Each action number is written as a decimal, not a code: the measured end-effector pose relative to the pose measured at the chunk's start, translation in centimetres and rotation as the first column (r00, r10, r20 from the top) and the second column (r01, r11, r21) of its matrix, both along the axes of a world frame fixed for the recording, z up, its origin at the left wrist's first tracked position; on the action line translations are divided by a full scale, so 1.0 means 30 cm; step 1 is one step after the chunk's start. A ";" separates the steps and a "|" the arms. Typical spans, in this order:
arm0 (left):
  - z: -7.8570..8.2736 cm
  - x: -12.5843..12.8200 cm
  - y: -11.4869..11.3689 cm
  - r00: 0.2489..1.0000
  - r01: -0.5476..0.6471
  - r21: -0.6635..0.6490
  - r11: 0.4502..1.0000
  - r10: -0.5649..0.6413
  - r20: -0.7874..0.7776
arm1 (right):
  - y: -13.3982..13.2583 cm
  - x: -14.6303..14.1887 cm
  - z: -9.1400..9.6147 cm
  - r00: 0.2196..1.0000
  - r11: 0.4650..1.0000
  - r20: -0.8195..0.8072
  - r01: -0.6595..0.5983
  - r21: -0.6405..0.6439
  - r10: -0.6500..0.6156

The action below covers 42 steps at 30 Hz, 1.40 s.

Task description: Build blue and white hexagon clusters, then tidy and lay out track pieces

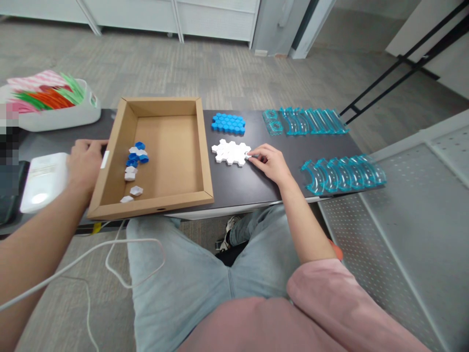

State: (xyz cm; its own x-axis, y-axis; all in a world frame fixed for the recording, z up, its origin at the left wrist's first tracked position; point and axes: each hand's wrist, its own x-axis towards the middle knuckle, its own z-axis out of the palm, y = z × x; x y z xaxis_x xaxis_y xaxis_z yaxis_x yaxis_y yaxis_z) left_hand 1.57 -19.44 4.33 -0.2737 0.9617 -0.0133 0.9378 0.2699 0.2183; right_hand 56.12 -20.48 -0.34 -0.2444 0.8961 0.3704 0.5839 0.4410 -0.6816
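My right hand [270, 161] rests on the dark table [256, 186], its fingertips pinched on a white hexagon piece at the right edge of a flat cluster of white hexagons [230, 152]. Behind it lies a cluster of blue hexagons [228, 123]. My left hand [85, 164] is curled against the outer left wall of an open cardboard box [117, 146]. Inside the box lie several loose blue hexagons [137, 155] and white hexagons [131, 183].
Clear teal curved track pieces stand in a row at the back right [311, 121] and another row at the front right [342, 172]. A white tub of coloured strips [51, 100] and a white device [44, 181] sit left. A white cable [110, 249] hangs below.
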 end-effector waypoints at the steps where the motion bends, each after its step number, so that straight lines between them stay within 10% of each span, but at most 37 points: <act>1: -0.005 -0.004 0.001 1.000 0.000 0.007 1.000 0.000 -0.001 | -0.001 -0.001 0.001 1.000 1.000 -0.001 0.002 -0.002 -0.002; 42: 0.011 0.017 -0.003 0.998 -0.053 -0.011 0.999 0.053 0.041 | -0.001 -0.003 0.003 1.000 1.000 0.024 -0.006 0.021 0.006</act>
